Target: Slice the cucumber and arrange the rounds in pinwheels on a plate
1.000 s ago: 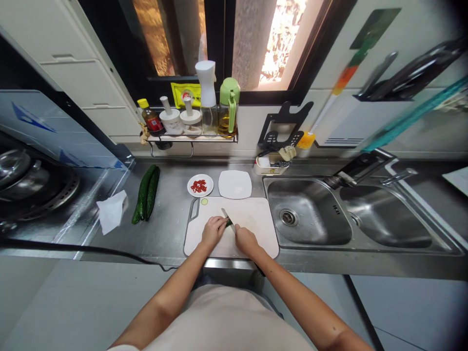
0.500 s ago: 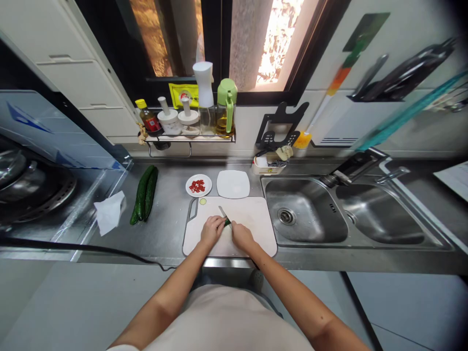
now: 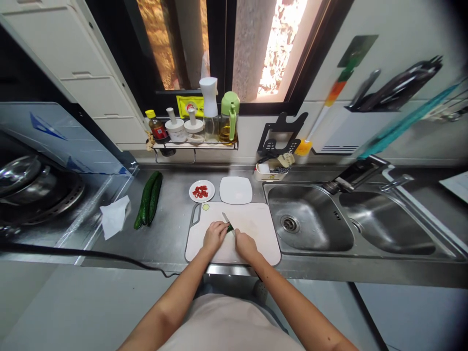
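Observation:
My left hand (image 3: 215, 236) is closed on a short dark-green piece of cucumber (image 3: 230, 227) above the middle of the white cutting board (image 3: 256, 219). My right hand (image 3: 246, 245) grips a small knife (image 3: 224, 216), its handle hidden in my fingers. The blade slants up and to the left, against the cucumber piece. A pale round cucumber slice (image 3: 205, 207) lies at the board's upper left corner. Behind the board stand a small white plate (image 3: 209, 197) with chopped red pieces (image 3: 200, 191) and a white square plate (image 3: 236, 190).
Two whole cucumbers (image 3: 149, 197) and a white paper towel (image 3: 114, 217) lie on the steel counter at left. A double sink (image 3: 309, 217) is at right. A rack (image 3: 204, 145) of seasoning jars and bottles hangs behind; a black cable (image 3: 127, 261) crosses the front left.
The whole view has shifted slightly, so everything sits a little lower in the picture. Both hands keep their hold on the cucumber piece and the knife, with little other movement.

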Demonstrator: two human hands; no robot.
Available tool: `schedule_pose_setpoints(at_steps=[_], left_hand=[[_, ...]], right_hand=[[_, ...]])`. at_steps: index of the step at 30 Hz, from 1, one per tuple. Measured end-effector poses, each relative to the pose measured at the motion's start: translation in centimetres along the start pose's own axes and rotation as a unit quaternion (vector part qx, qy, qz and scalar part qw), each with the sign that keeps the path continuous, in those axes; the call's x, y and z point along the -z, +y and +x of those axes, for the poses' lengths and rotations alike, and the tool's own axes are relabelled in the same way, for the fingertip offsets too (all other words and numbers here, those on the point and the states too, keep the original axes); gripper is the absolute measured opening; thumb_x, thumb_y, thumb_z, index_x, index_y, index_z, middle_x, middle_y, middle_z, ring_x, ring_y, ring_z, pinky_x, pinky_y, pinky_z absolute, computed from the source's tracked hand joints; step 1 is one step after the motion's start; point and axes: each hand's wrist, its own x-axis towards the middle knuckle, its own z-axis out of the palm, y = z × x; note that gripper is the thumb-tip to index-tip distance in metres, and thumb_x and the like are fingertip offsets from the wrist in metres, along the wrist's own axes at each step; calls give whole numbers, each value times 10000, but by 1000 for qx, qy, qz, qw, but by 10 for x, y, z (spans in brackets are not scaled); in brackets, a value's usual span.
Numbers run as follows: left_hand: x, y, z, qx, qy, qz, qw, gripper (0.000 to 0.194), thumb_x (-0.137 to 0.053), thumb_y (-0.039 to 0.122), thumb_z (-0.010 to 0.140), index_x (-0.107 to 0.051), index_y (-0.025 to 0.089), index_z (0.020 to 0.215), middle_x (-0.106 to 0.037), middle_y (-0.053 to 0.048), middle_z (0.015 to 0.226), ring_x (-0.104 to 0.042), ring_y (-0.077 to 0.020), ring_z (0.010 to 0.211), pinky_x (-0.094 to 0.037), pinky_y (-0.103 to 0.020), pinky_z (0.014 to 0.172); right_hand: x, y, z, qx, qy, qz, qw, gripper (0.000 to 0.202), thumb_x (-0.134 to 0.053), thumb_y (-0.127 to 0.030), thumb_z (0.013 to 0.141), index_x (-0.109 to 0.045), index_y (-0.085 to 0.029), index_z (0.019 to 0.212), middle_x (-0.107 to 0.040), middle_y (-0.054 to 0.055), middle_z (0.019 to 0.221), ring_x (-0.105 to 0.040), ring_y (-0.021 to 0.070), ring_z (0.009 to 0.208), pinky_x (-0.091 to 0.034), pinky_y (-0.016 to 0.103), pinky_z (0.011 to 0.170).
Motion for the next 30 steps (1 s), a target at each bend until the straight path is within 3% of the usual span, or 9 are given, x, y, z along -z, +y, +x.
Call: schedule_pose_setpoints(at_steps=[11,30], left_hand=[[0,-1,1,6,-3,0,1000,213,-492,227,912,-667,215,1032,-656,-44,952,-558,-168,898,-468,-323,817],[1,0,0,3,0,2,1000,210,-502,222,904,-667,224,1034,-657,-50,951,-573,-172,918,-479,-327,819]], right_hand=[[-7,8,-25,-16,-29,-12,999,345,-316,-47,861,-457,-120,1167,-670,169,978,-641,241,976,-441,319,754],[11,-12,17,-5,-3,16,1000,376,-354,-62,847,-424,-133,1210,-661,132,1040,-631,199,985,-428,269,753]])
